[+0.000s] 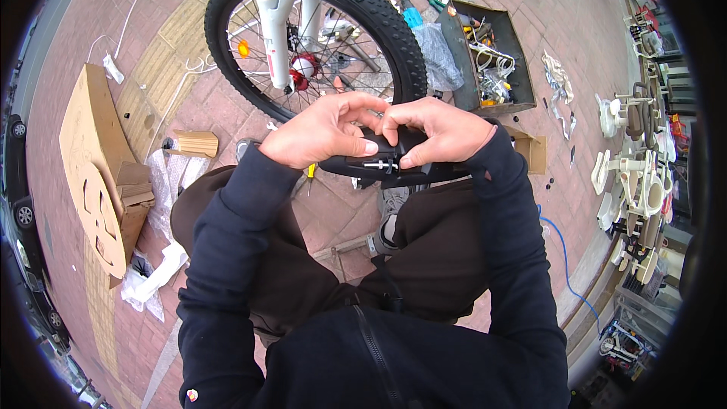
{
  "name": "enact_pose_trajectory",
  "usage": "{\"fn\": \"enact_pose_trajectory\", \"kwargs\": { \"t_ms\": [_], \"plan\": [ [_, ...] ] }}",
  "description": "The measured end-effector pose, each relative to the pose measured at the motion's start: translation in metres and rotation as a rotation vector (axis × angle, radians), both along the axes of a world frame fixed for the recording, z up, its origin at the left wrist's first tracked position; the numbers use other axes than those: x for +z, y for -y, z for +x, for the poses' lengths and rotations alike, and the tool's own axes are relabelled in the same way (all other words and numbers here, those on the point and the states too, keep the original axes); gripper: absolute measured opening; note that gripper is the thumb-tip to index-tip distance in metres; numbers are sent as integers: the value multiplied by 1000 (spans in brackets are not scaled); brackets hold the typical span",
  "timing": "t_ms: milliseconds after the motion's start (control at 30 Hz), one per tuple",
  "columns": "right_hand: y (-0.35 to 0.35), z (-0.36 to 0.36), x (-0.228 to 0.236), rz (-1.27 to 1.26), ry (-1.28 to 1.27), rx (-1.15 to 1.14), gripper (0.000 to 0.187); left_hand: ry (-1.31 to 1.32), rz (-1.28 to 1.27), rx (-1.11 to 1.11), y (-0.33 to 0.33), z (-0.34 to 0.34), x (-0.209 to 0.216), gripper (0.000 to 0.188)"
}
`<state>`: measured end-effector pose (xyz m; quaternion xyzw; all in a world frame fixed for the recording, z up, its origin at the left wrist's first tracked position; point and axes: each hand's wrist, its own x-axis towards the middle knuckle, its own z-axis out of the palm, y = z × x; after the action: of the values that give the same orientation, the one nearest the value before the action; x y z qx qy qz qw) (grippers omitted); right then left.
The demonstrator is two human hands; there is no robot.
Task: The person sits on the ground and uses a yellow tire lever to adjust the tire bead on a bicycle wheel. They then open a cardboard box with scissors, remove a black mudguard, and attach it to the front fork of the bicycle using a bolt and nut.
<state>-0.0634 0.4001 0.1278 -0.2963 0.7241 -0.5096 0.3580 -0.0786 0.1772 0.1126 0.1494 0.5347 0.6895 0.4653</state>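
Note:
Over my lap is a black bicycle saddle (422,175), with a silver clamp bolt (376,165) showing on the side turned up to me. My left hand (322,132) is closed on it, the thumb pressing beside the bolt and the fingers curled above. My right hand (447,133) grips it from the other side, thumb close to the clamp. Fingertips of both hands nearly meet over the middle of the saddle, and the hands hide part of it. Just beyond stands the front wheel (415,53) of a bicycle with a white fork (271,34).
An open metal toolbox (522,68) full of tools stands right of the wheel, beside bubble wrap (438,57). A yellow screwdriver (311,171) lies near my feet. Cardboard (87,159) leans at left. White child seats (644,189) line the right; a blue hose (564,250) crosses the paving.

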Motion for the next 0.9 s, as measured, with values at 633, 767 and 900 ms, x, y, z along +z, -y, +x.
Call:
{"fn": "enact_pose_trajectory", "kwargs": {
  "t_ms": [633, 767, 900],
  "plan": [
    [0, -4, -6, -13, 48, -13, 21, -665, -165, 59, -7, 13, 6, 44],
    [-2, -4, -7, -82, 72, -111, 21, -669, -226, 82, -5, 8, 10, 47],
    [-7, -6, -6, -110, 80, -93, 20, -1012, -337, 75, -4, 14, 10, 56]
  ]
}}
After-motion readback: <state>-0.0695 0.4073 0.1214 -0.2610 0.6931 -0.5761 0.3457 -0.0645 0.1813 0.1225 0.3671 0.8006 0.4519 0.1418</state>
